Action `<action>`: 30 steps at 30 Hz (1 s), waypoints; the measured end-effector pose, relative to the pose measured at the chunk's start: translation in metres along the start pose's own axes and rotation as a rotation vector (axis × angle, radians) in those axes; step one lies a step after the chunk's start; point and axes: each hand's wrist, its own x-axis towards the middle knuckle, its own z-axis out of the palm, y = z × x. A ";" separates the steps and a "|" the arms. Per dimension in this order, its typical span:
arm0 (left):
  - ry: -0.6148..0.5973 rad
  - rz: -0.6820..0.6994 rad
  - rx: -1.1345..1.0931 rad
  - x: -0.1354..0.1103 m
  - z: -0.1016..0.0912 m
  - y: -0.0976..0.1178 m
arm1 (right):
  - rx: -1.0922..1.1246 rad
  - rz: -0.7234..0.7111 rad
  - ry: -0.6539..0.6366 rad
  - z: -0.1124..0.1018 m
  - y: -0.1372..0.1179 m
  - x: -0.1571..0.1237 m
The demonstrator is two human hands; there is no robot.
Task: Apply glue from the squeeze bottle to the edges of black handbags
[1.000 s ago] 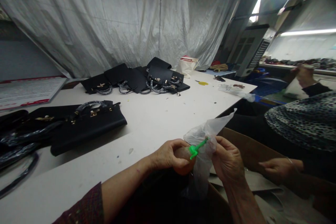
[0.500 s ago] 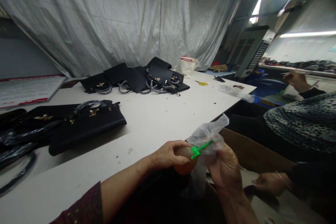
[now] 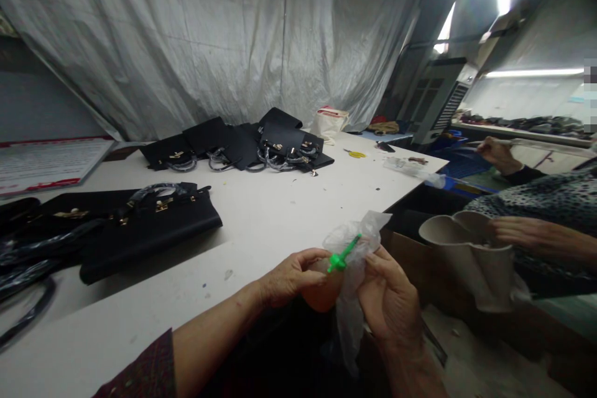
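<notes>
Clasping the orange bottle (image 3: 321,293) steady in my left hand (image 3: 290,277), my right hand (image 3: 389,306) pinches the clear plastic bag (image 3: 351,314) around its green nozzle (image 3: 342,256).

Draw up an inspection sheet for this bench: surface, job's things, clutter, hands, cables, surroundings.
Surface: white table, lightly speckled with marks.
Job's things: orange bottle with green nozzle; clear plastic bag bunched against it.
Clutter: black handbags at left, more piled at the far end; yellow scissors.
Hands: left hand grips the orange bottle; right hand pinches the clear plastic bag.
Cables: nothing seen.
Surroundings: silver sheet behind; co-worker's hand on a beige moulded piece at right.
</notes>
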 end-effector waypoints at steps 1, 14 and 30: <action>0.001 0.011 0.022 0.000 -0.001 -0.001 | -0.020 -0.016 0.027 0.000 0.001 0.000; 0.177 0.202 0.357 0.004 0.002 -0.004 | -0.160 -0.135 0.212 -0.008 0.002 0.004; 0.120 0.061 0.047 0.003 0.012 -0.004 | -0.093 -0.173 0.178 0.003 0.010 0.016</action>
